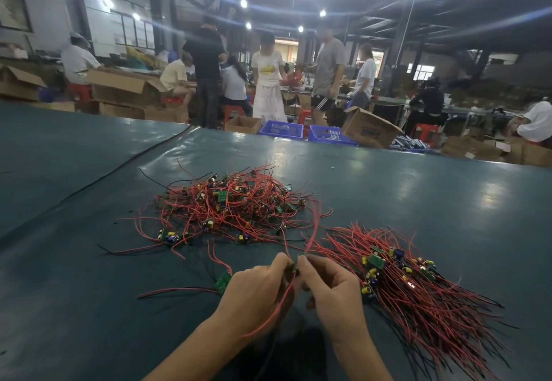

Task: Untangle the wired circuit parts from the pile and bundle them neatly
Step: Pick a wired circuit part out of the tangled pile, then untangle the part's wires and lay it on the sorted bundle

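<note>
At the lower centre of the frame, the left hand (pixel 257 286) and the right hand (pixel 333 289) meet over the dark green table (pixel 89 261). Their fingers (pixel 312 264) are curled in narrow. The thumb and forefinger tips of both hands pinch 1 small green circuit board (pixel 295 269) between them, and most of it is hidden by the fingertips. Red wires (pixel 313 231) rise from this board toward the middle of the frame and reach the edge of the tangled pile (pixel 236 207). Another red lead (pixel 276 310) hangs down between the 2 wrists.

The tangled pile sits in the centre of the frame, beyond the hands. It is a knot of red and black leads mixed with green boards and small blue and yellow components.

At the lower right, just beside the right hand, lies the sorted bundle (pixel 418 291). Its boards are gathered at the upper end, and its wires run roughly parallel toward the lower right corner.

Just left of the left hand, a loose circuit board (pixel 223 282) rests on the table. Its red and black leads trail off to the left.

Past the far edge of the table, in the upper half of the frame, stand 2 blue crates (pixel 280 129) and an open cardboard box (pixel 370 131). Several people (pixel 268 82) stand or sit there among more boxes and red stools.
</note>
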The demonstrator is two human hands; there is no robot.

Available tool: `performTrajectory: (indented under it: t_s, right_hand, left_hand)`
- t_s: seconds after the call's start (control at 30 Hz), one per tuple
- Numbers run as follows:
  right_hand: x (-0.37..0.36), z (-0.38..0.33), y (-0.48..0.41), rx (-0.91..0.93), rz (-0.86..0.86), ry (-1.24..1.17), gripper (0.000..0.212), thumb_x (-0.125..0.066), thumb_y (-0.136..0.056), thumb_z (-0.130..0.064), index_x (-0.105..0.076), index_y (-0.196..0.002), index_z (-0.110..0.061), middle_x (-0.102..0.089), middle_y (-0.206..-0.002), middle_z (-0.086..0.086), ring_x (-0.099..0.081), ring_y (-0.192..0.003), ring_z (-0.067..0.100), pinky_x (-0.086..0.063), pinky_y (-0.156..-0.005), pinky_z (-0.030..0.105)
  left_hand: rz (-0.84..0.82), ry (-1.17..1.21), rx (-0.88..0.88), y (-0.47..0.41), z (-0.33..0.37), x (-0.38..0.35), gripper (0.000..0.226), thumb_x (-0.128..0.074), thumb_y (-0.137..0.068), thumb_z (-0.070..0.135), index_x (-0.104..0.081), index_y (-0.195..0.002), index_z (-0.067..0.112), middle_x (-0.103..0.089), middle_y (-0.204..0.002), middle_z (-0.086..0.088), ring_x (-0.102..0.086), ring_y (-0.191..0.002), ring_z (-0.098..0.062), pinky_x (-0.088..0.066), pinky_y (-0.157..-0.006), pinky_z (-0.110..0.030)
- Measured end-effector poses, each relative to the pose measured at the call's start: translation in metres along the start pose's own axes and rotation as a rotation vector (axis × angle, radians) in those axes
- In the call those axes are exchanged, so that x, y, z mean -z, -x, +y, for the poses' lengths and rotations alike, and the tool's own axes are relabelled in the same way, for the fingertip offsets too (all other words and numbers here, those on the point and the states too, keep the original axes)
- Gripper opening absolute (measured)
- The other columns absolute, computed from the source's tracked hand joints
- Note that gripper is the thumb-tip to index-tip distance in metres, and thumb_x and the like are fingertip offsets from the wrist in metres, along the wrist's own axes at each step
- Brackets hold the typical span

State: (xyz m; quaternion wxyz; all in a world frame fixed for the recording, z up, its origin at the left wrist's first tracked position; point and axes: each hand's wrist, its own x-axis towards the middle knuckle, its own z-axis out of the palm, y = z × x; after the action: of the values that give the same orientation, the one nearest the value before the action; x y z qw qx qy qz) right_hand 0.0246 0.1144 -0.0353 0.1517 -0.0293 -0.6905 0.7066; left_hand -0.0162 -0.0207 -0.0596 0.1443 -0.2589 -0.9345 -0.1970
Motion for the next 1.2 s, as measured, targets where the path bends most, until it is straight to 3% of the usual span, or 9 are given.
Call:
performTrajectory:
  t_s: [0.1,0.23,0.37,0.47,0.57,0.67,0.77,0.93,1.2]
  right_hand:
    - [0.007,0.000,-0.007,-0.070,0.126,-0.205,0.002,-0.074,-0.080,-0.018,-0.074,-0.080,-0.016,-0.074,-0.078,0.005,-0.069,-0.071,0.012,-0.052,-0.051,0.021]
    - [0.019,-0.009,-0.014,-0.102,0.158,-0.669,0.023,-0.065,-0.077,-0.022,-0.064,-0.095,-0.007,-0.074,-0.089,0.015,-0.073,-0.076,0.023,-0.060,-0.059,0.029]
    - [0.027,-0.014,-0.014,-0.029,0.203,-0.828,0.021,-0.063,-0.080,-0.023,-0.064,-0.093,-0.007,-0.071,-0.076,0.012,-0.073,-0.068,0.024,-0.060,-0.057,0.031]
    - [0.030,-0.009,-0.017,0.096,0.357,-0.573,0.007,-0.061,-0.091,-0.020,-0.066,-0.089,-0.015,-0.063,-0.068,0.003,-0.065,-0.051,0.015,-0.054,-0.044,0.028]
    - [0.035,-0.003,-0.016,0.271,0.439,-0.116,0.014,-0.061,-0.094,-0.024,-0.068,-0.106,-0.023,-0.063,-0.063,-0.003,-0.054,-0.042,0.008,-0.049,-0.041,0.022]
    - [0.046,-0.002,-0.015,0.497,0.486,0.454,0.027,-0.070,-0.086,-0.024,-0.071,-0.112,-0.016,-0.062,-0.084,-0.001,-0.057,-0.058,0.013,-0.047,-0.059,0.013]
    - [0.054,-0.001,-0.015,0.381,0.508,0.776,0.031,-0.074,-0.085,-0.029,-0.073,-0.112,-0.014,-0.058,-0.092,-0.004,-0.056,-0.071,0.015,-0.043,-0.060,0.027]
    - [0.064,0.005,-0.014,0.161,0.546,0.958,0.030,-0.072,-0.087,-0.024,-0.071,-0.117,-0.019,-0.068,-0.111,0.002,-0.051,-0.100,0.027,-0.037,-0.064,0.030]
    - [0.032,0.011,-0.009,0.303,0.221,0.739,0.019,-0.070,-0.089,-0.021,-0.074,-0.107,-0.016,-0.064,-0.094,-0.011,-0.062,-0.091,0.016,-0.054,-0.080,0.036]
  left_hand:
    - [0.088,0.047,-0.109,0.005,0.004,0.004,0.026,-0.035,-0.096,0.053,-0.039,-0.103,0.028,-0.065,-0.086,0.004,-0.063,-0.079,-0.019,-0.046,-0.067,-0.034]
    - [0.199,0.086,-0.079,0.003,0.000,0.008,0.019,-0.045,-0.091,0.045,-0.051,-0.094,0.027,-0.062,-0.075,0.012,-0.062,-0.072,-0.013,-0.041,-0.061,-0.028]
    - [0.283,0.028,-0.054,0.001,-0.009,0.011,0.010,-0.063,-0.086,0.033,-0.061,-0.083,0.023,-0.062,-0.074,0.013,-0.058,-0.067,-0.010,-0.049,-0.064,-0.028]
    - [0.281,-0.038,-0.014,0.000,-0.015,0.011,0.009,-0.068,-0.083,0.029,-0.063,-0.083,0.022,-0.062,-0.078,0.011,-0.059,-0.071,-0.013,-0.049,-0.067,-0.030]
    - [0.257,-0.094,0.053,-0.002,-0.022,0.011,0.009,-0.067,-0.084,0.031,-0.063,-0.087,0.023,-0.062,-0.085,0.010,-0.059,-0.080,-0.014,-0.046,-0.074,-0.030]
    - [0.168,-0.131,0.168,-0.003,-0.029,0.010,0.018,-0.054,-0.089,0.038,-0.057,-0.103,0.027,-0.056,-0.103,0.011,-0.053,-0.099,-0.014,-0.039,-0.087,-0.029]
    - [0.096,-0.183,0.239,-0.003,-0.034,0.010,0.025,-0.047,-0.089,0.038,-0.050,-0.112,0.031,-0.048,-0.114,0.011,-0.045,-0.108,-0.013,-0.035,-0.093,-0.027]
    - [0.004,-0.276,0.344,-0.003,-0.033,0.015,0.030,-0.045,-0.087,0.036,-0.046,-0.116,0.029,-0.042,-0.119,0.005,-0.042,-0.112,-0.018,-0.035,-0.094,-0.033]
    - [-0.054,-0.210,0.306,-0.002,-0.030,0.014,0.032,-0.049,-0.090,0.017,-0.043,-0.121,0.022,-0.039,-0.123,0.001,-0.041,-0.109,-0.018,-0.045,-0.083,-0.026]
